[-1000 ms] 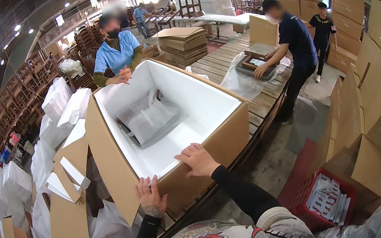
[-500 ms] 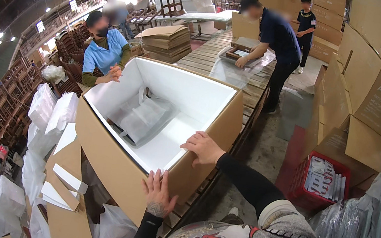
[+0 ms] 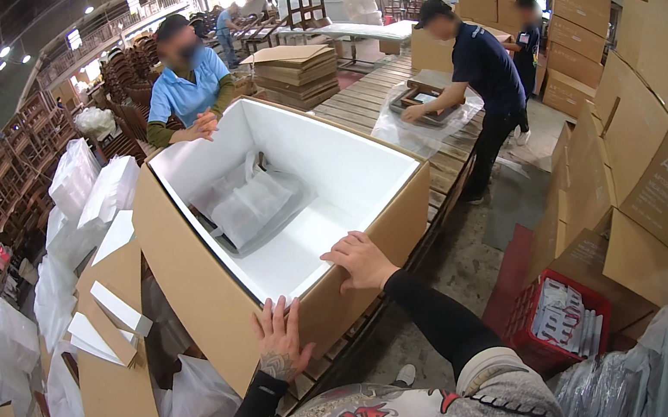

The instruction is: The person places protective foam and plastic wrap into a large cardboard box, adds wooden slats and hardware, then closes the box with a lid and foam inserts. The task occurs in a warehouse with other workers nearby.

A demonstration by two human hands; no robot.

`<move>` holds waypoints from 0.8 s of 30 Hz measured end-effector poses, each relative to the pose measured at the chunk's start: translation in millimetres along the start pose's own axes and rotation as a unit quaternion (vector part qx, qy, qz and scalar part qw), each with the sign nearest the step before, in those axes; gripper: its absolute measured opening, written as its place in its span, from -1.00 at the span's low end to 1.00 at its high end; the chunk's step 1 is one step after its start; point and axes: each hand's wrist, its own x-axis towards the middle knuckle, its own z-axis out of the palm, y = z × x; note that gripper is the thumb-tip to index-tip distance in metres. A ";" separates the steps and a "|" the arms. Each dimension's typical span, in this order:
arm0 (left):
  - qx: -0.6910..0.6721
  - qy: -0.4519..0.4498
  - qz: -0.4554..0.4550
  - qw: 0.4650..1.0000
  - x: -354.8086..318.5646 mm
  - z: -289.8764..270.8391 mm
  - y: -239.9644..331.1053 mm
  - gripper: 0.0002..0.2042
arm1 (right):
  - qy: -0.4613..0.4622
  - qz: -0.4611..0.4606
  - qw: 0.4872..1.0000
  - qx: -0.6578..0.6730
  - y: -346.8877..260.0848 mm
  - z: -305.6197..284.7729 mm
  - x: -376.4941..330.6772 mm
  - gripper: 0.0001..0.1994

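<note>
A large open cardboard box lined with white foam stands in front of me. Inside it lies a plastic-wrapped bundle, with a dark part showing through near its lower edge; what it is I cannot tell. My left hand rests with spread fingers on the near corner of the box rim. Farther right, my right hand lies over the near side's rim, fingers stretched out and holding nothing. At the box's far left corner a co-worker's clasped hands rest against the rim.
The box stands on a slatted wooden platform. Beyond it a person in dark clothes bends over a wrapped wooden piece. Stacked cartons and a red crate are at right. Foam strips and cardboard lie at left.
My hands stay on the box rim almost unmoved. The person in dark clothes has shifted over the wrapped wooden piece, and the co-worker in blue has turned the head slightly.
</note>
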 end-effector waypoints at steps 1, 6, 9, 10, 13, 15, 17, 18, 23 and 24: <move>-0.002 0.001 0.002 1.000 0.2 -0.1 -0.4 0.00 | -0.004 0.002 1.000 -0.002 -0.2 0.2 0.2 -0.18; 0.017 -0.013 -0.011 1.000 -0.4 0.0 -0.8 0.01 | -0.010 0.001 1.000 -0.004 0.0 2.7 1.2 -0.19; 0.018 -0.018 -0.011 1.000 -2.0 -0.4 -1.2 0.01 | -0.008 0.001 1.000 -0.008 -0.5 4.6 0.8 -0.18; 0.019 -0.010 -0.008 1.000 -2.3 -0.6 -1.3 0.01 | -0.005 -0.001 1.000 -0.009 -0.8 4.7 0.5 -0.18; 0.013 -0.012 -0.014 1.000 -2.8 -0.3 -1.3 0.01 | -0.006 0.000 1.000 -0.004 -1.1 4.6 0.1 -0.18; 0.013 -0.012 -0.013 1.000 -3.1 -0.1 -1.9 0.01 | -0.002 -0.002 1.000 0.004 -2.0 4.5 0.4 -0.17; 0.013 -0.009 -0.013 1.000 -3.3 0.3 -2.4 0.00 | -0.005 0.001 1.000 0.002 -3.0 4.6 0.8 -0.17; 0.013 -0.007 -0.012 1.000 -3.7 0.3 -2.8 0.00 | -0.009 0.004 1.000 0.006 -3.6 4.8 0.9 -0.17; 0.019 0.004 -0.010 1.000 -4.9 0.4 -4.1 0.00 | 0.001 0.000 1.000 0.002 -5.1 5.9 2.0 -0.16; 0.018 0.006 -0.011 1.000 -5.1 0.5 -4.1 0.00 | 0.001 0.001 1.000 0.005 -5.1 6.0 1.9 -0.16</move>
